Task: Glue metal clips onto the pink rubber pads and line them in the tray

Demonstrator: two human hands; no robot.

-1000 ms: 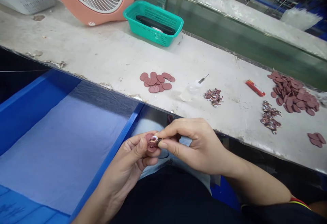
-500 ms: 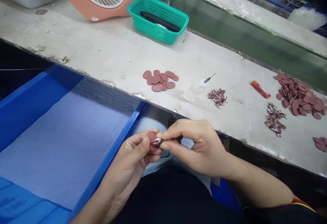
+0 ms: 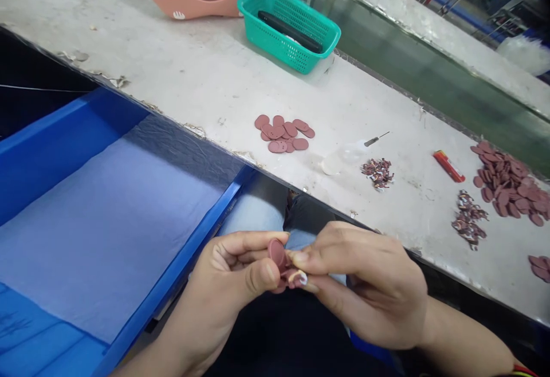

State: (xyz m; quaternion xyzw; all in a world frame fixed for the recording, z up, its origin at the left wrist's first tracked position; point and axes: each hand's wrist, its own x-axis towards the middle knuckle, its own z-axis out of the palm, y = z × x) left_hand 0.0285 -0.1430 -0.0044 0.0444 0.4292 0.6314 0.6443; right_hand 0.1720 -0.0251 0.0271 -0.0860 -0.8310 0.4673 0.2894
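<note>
Between the thumb and fingers of my left hand [image 3: 230, 285] is a reddish-brown oval disc [image 3: 277, 252], tilted on edge. My right hand [image 3: 369, 279] is pinched against a small brown, white and tan moulded piece [image 3: 295, 278] at the disc's lower right side. Fingers hide part of both, so I cannot tell how they join. Beyond the hands, on the bench, lie a small group of similar discs [image 3: 283, 132], a translucent bottle [image 3: 339, 159] with a needle tip, and a little heap of small moulded pieces [image 3: 378, 172].
A green basket [image 3: 275, 50] holding a dark long object stands by an orange fan [image 3: 180, 2] on the bench [image 3: 172, 73]. Rightward lie a red lighter-like item [image 3: 449, 166], a large disc pile [image 3: 511, 185] and more small pieces [image 3: 469, 222]. A blue drawer-like tray [image 3: 129, 222] sits left.
Both hands sit lower and farther right in view, and the bench contents have shifted slightly right. The disc is turned more on edge, and the small piece's pale end now points right.
</note>
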